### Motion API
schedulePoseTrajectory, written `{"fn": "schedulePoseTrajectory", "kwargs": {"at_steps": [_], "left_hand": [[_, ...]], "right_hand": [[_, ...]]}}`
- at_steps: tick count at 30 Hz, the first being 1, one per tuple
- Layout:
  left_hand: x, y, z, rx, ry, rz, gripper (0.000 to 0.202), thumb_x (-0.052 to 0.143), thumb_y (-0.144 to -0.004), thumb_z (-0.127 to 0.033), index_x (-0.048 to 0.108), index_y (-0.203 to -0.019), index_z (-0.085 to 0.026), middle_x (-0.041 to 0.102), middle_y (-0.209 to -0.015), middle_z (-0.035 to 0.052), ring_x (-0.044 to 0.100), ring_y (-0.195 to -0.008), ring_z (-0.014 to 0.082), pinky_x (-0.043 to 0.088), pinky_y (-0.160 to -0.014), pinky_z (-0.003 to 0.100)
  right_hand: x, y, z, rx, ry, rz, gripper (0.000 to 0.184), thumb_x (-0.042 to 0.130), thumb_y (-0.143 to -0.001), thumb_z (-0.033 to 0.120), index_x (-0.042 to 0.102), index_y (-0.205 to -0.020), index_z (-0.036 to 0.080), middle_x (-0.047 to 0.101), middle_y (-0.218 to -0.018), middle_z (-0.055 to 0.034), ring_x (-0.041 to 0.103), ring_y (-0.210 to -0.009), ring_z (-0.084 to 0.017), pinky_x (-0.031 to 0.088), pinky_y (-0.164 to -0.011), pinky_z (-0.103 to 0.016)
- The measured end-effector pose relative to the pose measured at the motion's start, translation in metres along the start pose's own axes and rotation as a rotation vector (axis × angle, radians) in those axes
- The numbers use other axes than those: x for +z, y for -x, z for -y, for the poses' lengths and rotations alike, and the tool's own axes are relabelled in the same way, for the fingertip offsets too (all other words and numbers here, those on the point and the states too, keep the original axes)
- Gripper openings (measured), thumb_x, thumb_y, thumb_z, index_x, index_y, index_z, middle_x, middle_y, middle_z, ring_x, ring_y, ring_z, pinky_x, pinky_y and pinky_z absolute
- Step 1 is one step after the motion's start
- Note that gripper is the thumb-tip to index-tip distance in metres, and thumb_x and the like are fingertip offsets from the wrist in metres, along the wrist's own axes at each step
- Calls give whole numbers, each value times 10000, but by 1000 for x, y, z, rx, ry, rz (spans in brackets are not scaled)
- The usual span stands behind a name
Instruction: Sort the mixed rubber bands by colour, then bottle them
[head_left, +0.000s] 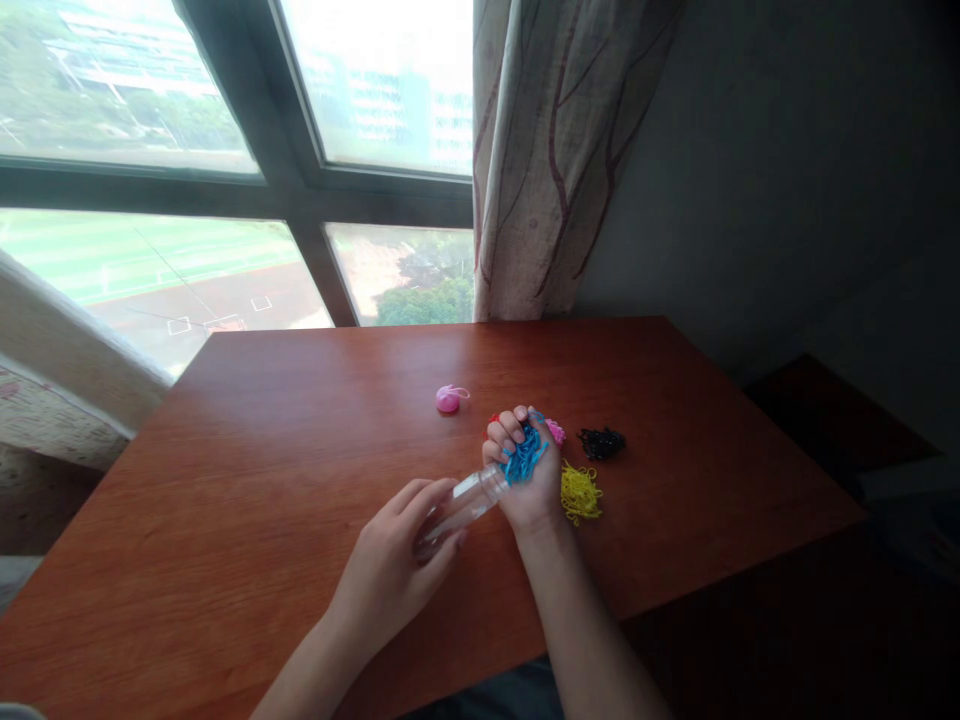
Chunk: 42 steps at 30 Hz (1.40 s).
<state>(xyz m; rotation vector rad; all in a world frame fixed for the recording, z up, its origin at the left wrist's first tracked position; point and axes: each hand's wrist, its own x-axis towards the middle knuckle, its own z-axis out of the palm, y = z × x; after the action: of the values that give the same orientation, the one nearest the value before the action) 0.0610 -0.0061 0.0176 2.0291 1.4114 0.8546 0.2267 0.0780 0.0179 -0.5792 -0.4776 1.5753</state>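
My left hand (pixel 397 555) grips a clear plastic bottle (pixel 469 500) lying tilted, its mouth toward my right hand. My right hand (pixel 525 470) is palm up with the fingers curled around a bunch of blue rubber bands (pixel 523 455), right at the bottle's mouth. A pile of yellow bands (pixel 580 492) lies just right of that hand. A pile of black bands (pixel 601 442) sits further right, and a few pink bands (pixel 556 431) show behind my fingers.
A small pink lid with a loop (pixel 448 399) lies on the brown wooden table (pixel 300 450) behind my hands. A window and a patterned curtain (pixel 547 160) stand past the table's far edge. A dark low surface (pixel 832 420) sits to the right.
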Motion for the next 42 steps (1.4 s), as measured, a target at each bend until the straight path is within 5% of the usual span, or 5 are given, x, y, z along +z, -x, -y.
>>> {"fn": "schedulePoseTrajectory", "kwargs": {"at_steps": [8, 23, 36, 42], "left_hand": [[-2, -2, -1, -5, -21, 15, 300, 563, -885, -249, 571, -1184, -229, 657, -1070, 72, 657, -886, 191, 539, -759, 291], [-1, -2, -1, 14, -21, -14, 302, 582, -882, -229, 570, -1184, -227, 653, -1070, 50, 651, -872, 164, 531, -761, 257], [-1, -3, 0, 3, -8, -6, 319, 567, -888, -217, 565, -1207, -224, 644, -1104, 59, 656, -919, 174, 529, -788, 262], [-4, -3, -2, 14, -14, -3, 305, 563, -900, -231, 566, -1205, -230, 648, -1088, 57, 656, -892, 168, 527, -769, 255]], "right_hand": [[0, 1, 0, -35, 115, -37, 225, 513, -812, 438, 407, -743, 253, 320, -724, 34, 313, -574, -136, 313, -471, -228], [-4, 2, -3, -28, -22, -17, 200, 546, -841, 387, 441, -740, 249, 347, -721, 30, 379, -617, -142, 385, -523, -240], [-1, 4, 0, 153, -520, 74, 166, 662, -810, 180, 503, -777, 218, 452, -720, 52, 459, -635, -78, 444, -562, -155], [-2, 4, 0, 198, -563, 105, 199, 694, -784, 154, 504, -785, 213, 439, -678, 66, 455, -605, -60, 400, -485, -104]]}}
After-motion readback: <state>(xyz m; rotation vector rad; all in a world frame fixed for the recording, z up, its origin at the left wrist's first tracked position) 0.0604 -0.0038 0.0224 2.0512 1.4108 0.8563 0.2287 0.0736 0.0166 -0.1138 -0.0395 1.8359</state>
